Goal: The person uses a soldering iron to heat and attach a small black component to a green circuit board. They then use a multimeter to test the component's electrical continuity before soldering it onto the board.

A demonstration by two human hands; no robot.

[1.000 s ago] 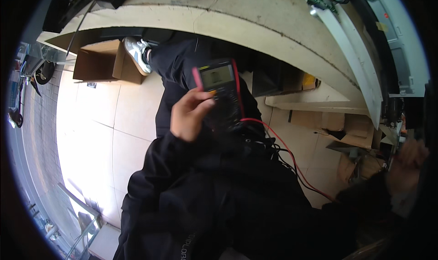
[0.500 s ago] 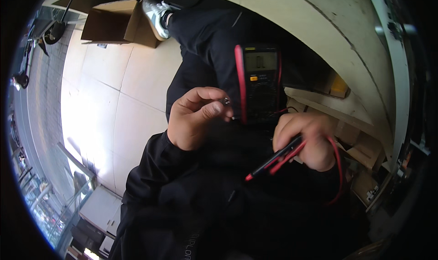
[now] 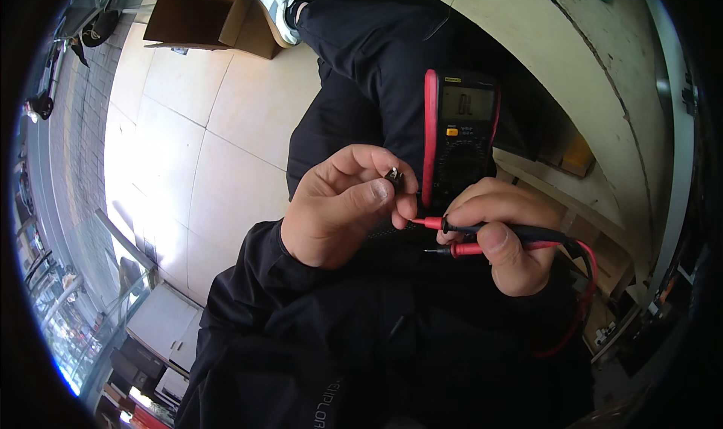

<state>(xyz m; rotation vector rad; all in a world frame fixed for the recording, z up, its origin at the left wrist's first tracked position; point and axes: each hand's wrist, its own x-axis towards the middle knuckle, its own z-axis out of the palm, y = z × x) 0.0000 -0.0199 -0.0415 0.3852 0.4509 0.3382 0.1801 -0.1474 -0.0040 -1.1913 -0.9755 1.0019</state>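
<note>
My left hand (image 3: 339, 207) pinches a small dark component (image 3: 394, 177) with bright metal pins between thumb and fingertips; its exact kind is too small to make out. Close by on the right, my right hand (image 3: 512, 229) grips two multimeter test probes side by side. The upper one, a black probe (image 3: 471, 232), has a red front end pointing at my left fingertips. Below it, a red probe (image 3: 468, 250) with a dark front end also points left. Behind my hands, the red-and-black multimeter (image 3: 461, 139) rests by my leg with its screen lit.
Red and black leads (image 3: 591, 267) loop down from my right hand. A pale curved tabletop (image 3: 557, 45) runs along the right, with cardboard boxes (image 3: 602, 259) beneath it. An open cardboard box (image 3: 199, 15) stands on the tiled floor (image 3: 248, 120) beside my shoe (image 3: 279, 11).
My right hand has turned the probes from pointing down-left to pointing left, up beside my left fingers. In my left hand the component now shows more clearly.
</note>
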